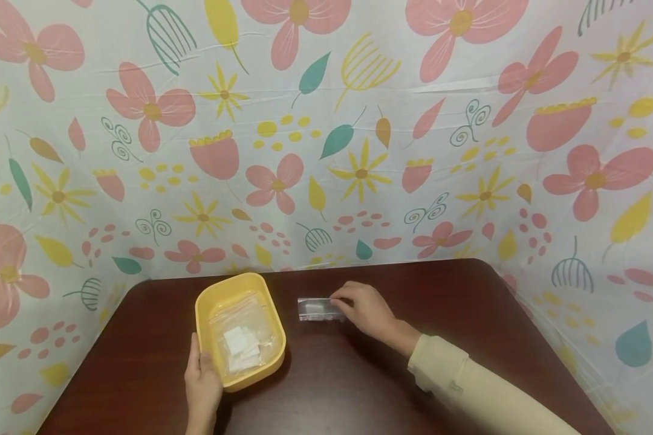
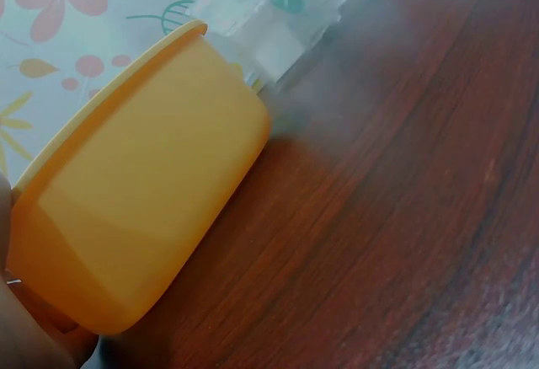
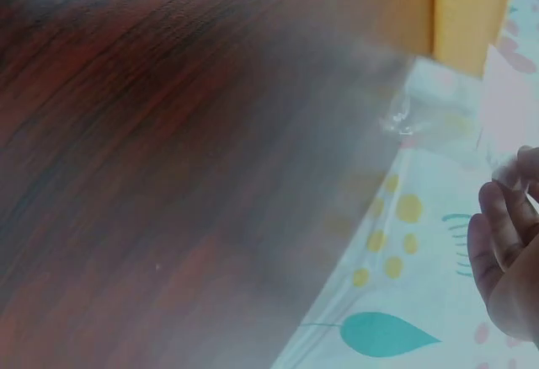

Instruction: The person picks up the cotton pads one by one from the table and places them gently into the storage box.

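Note:
My left hand [image 1: 202,380] grips the near left side of a yellow plastic tub [image 1: 279,356], its fingers partly hidden behind the wall. Inside the tub lie clear zip bags [image 1: 236,317] and several small white pieces [image 1: 242,344]. To the right of the tub, my right hand [image 1: 367,308] pinches the right end of a small clear plastic bag [image 1: 315,309] between thumb and fingers. In the right wrist view this bag [image 3: 450,104] looks transparent, with a whitish part close to the fingertips. Whether the bag touches the table cannot be told.
A dark reddish-brown wooden table [image 1: 315,386] lies under both hands. Around its back and sides hangs a white cloth [image 1: 370,211] printed with flowers and leaves, close against the table's far edge.

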`<action>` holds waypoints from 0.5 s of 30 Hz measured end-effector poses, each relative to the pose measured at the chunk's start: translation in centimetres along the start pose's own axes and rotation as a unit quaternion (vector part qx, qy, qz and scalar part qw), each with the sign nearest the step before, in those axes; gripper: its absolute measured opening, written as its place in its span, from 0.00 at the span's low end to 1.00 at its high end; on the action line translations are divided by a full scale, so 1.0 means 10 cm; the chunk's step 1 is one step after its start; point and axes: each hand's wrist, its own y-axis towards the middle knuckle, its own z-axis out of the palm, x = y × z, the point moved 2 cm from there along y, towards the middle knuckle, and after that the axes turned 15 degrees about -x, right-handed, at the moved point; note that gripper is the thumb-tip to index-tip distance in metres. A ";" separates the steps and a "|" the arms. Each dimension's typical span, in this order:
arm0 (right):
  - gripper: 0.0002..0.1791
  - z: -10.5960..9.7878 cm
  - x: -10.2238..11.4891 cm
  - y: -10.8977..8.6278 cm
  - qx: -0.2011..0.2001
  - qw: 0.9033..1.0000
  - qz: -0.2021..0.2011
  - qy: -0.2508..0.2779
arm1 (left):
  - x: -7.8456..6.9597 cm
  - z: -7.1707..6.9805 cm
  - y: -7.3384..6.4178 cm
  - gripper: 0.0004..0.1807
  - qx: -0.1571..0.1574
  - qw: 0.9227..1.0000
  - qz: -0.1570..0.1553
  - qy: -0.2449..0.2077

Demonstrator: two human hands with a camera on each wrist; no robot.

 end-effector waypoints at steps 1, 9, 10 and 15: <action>0.03 -0.03 0.01 0.00 -0.003 1.000 0.000 0.002 | 0.00 0.00 0.00 0.30 0.000 1.000 0.000 -0.001; 0.04 -0.18 0.09 -0.02 -0.003 1.000 0.011 0.026 | -0.03 0.01 0.01 0.30 0.000 1.000 0.001 -0.013; 0.04 -0.19 0.10 -0.02 -0.005 0.999 0.009 0.030 | -0.03 0.01 0.01 0.30 0.000 1.000 0.001 -0.014; 0.04 -0.22 0.14 -0.03 -0.013 0.999 0.006 0.042 | -0.01 0.01 0.00 0.30 0.003 1.000 -0.005 -0.011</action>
